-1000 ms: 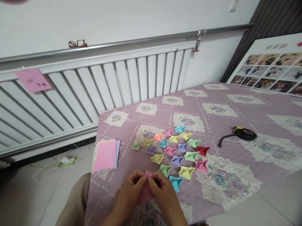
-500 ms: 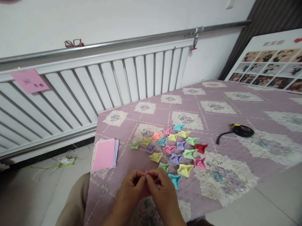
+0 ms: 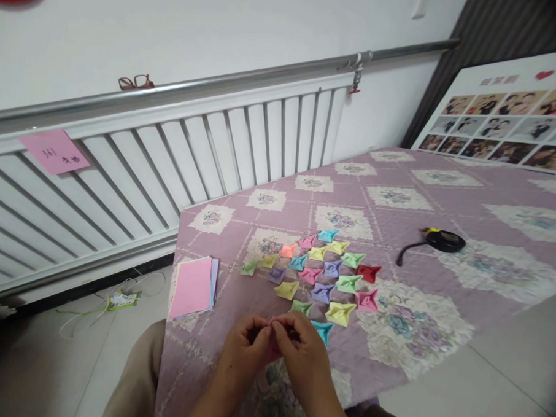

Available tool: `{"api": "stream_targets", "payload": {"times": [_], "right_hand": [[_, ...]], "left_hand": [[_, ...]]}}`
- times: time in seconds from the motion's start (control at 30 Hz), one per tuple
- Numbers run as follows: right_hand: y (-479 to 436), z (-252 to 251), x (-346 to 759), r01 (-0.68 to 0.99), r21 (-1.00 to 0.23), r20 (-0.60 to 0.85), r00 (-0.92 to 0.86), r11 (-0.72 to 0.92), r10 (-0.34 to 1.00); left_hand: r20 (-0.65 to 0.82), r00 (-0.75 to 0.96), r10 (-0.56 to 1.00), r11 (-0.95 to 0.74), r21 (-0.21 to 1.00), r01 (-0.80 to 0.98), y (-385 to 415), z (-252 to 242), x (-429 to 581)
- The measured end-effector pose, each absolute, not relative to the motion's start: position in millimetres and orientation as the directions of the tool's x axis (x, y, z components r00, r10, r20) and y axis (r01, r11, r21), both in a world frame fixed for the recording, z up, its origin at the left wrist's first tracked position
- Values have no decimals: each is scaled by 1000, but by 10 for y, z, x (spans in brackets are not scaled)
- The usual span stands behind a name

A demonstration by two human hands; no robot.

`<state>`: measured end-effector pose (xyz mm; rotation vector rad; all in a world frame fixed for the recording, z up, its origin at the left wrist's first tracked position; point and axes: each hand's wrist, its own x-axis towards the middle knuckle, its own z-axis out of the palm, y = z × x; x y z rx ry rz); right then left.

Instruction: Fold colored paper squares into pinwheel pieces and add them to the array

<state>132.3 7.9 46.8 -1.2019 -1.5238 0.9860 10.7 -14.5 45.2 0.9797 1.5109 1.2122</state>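
Above the table covered in purple flowered cloth point(image 3: 232, 295), the bare left hand point(image 3: 243, 349) and the bare right hand point(image 3: 303, 352) held one small pink paper piece point(image 3: 273, 354) between them, each grip narrow upon it. It seemed best to press evenly from both sides, without disturbing the bright blue folded paper shape point(image 3: 323, 331) beside the right hand.

Plain beige trousers point(image 3: 137, 374) are worn; both forearms point(image 3: 224, 384) — bare.
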Motion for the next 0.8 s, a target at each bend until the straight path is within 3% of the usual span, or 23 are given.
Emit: {"api": "stream_targets", "payload": {"times": [0.27, 0.5, 0.8], "right_hand": [[94, 460, 1333, 258, -936, 227, -75, 239, 971], [94, 459, 1326, 339, -880, 328, -72, 332, 942], [80, 428, 1310, 433, -827, 356, -87, 357, 930]], "left_hand": [[-50, -273, 961, 126, 955, 268, -160, 415, 84], [125, -214, 969, 8, 847, 531, -204, 493, 59], [217, -170, 961, -72, 793, 604, -207, 496, 33]]}}
